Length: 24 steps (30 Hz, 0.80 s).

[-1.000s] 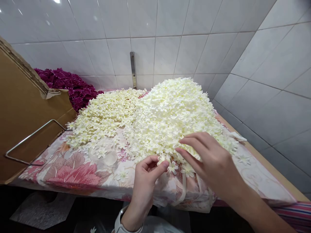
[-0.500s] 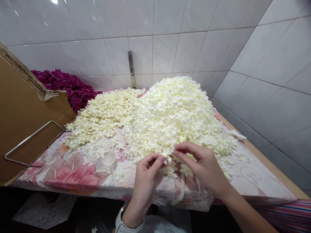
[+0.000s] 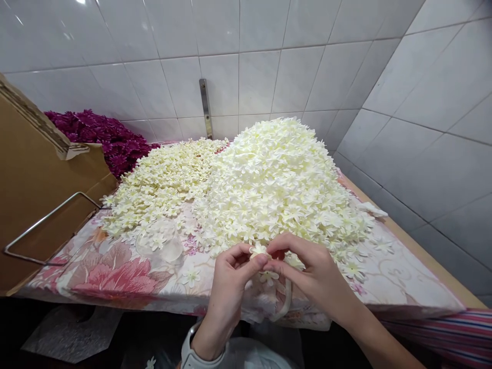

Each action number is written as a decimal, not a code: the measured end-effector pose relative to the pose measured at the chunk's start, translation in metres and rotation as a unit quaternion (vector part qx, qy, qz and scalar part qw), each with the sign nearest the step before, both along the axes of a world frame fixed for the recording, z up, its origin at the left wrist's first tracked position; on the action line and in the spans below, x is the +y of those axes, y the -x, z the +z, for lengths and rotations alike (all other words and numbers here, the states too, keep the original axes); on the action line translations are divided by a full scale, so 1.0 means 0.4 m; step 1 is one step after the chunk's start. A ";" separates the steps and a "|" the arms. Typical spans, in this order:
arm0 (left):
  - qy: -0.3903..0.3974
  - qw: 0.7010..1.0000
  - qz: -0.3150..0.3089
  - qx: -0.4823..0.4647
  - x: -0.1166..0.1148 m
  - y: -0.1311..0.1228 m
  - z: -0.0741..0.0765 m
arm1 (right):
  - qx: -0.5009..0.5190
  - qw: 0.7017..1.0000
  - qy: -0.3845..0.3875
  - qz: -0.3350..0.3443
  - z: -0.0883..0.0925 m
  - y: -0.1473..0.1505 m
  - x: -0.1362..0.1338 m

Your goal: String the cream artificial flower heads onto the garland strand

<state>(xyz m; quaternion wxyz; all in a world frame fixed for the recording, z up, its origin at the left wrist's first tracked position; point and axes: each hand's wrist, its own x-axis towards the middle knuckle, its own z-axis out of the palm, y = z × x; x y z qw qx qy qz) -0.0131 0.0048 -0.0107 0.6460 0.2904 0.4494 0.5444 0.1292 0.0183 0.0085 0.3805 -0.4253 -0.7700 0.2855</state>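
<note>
My left hand (image 3: 227, 279) pinches a small cream fabric flower (image 3: 257, 250) between thumb and forefinger at the near edge of a tall heap of cream flowers (image 3: 282, 179). My right hand (image 3: 312, 274) meets it from the right, its fingertips closed on the same flower. A pale ribbon loop (image 3: 286, 302) hangs below both hands over the table's front edge. A flatter spread of cream flowers (image 3: 163, 182) lies to the left on the floral tablecloth (image 3: 115, 271).
A pile of magenta flowers (image 3: 103, 136) lies at the back left, behind a cardboard box (image 3: 34, 205) with a metal wire handle (image 3: 46, 220). A clear plastic piece (image 3: 169, 246) rests on the cloth. White tiled walls close the back and right.
My right hand has drawn back from the heap toward me and closed onto the flower in my left hand's pinch. The view has shifted slightly.
</note>
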 end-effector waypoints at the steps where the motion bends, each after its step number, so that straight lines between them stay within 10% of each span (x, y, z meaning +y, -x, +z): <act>1: -0.003 1.000 -0.005 -0.003 -0.001 0.001 0.003 | -0.001 1.000 0.001 -0.012 -0.001 -0.004 0.006; 6: 0.009 1.000 0.002 0.017 -0.001 0.002 0.010 | -0.050 0.939 -0.263 -0.216 0.003 -0.024 0.019; 8: 0.011 1.000 -0.003 0.025 0.000 0.001 0.009 | -0.059 0.936 -0.287 -0.194 0.004 -0.023 0.008; 12: -0.002 0.999 -0.027 0.034 -0.002 -0.003 0.007 | -0.027 0.988 -0.145 -0.038 -0.004 -0.009 -0.025; 24: -0.008 0.999 -0.040 0.009 -0.007 0.003 0.005 | 0.112 0.984 0.134 -0.030 -0.016 -0.017 -0.011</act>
